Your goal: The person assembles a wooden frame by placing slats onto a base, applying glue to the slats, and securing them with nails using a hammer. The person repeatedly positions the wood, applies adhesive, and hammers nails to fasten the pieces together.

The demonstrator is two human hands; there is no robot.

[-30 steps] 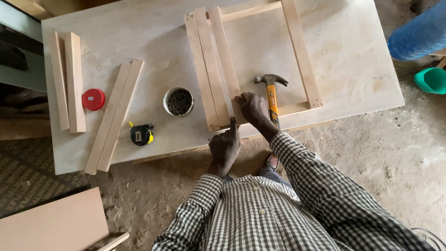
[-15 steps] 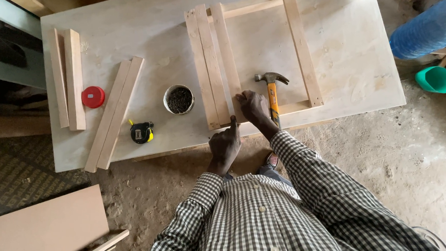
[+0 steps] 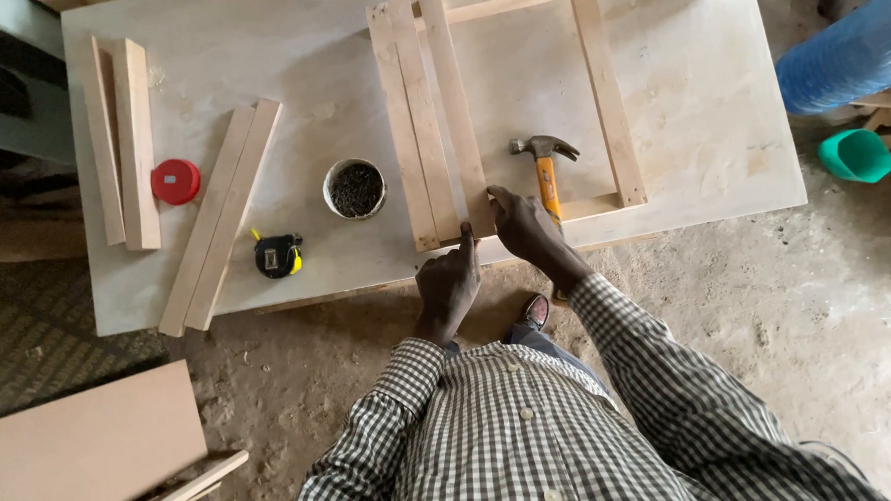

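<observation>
A frame of pale wooden slats [image 3: 605,92] lies on the light work table [image 3: 274,43]. My left hand [image 3: 449,281] is at the table's near edge, its index finger touching the near end of a long slat [image 3: 452,111]. My right hand [image 3: 522,224] rests its fingertips on the frame's near corner, right beside the left hand. A hammer [image 3: 546,165] with a yellow handle lies inside the frame, just right of my right hand. Neither hand grips anything that I can see.
A round tin of dark nails [image 3: 355,188] stands left of the frame. A black and yellow tape measure [image 3: 278,255], a red lid [image 3: 175,181] and two pairs of loose slats [image 3: 222,211] lie on the table's left. A board [image 3: 77,440] lies on the floor; a green bowl [image 3: 855,155] sits at right.
</observation>
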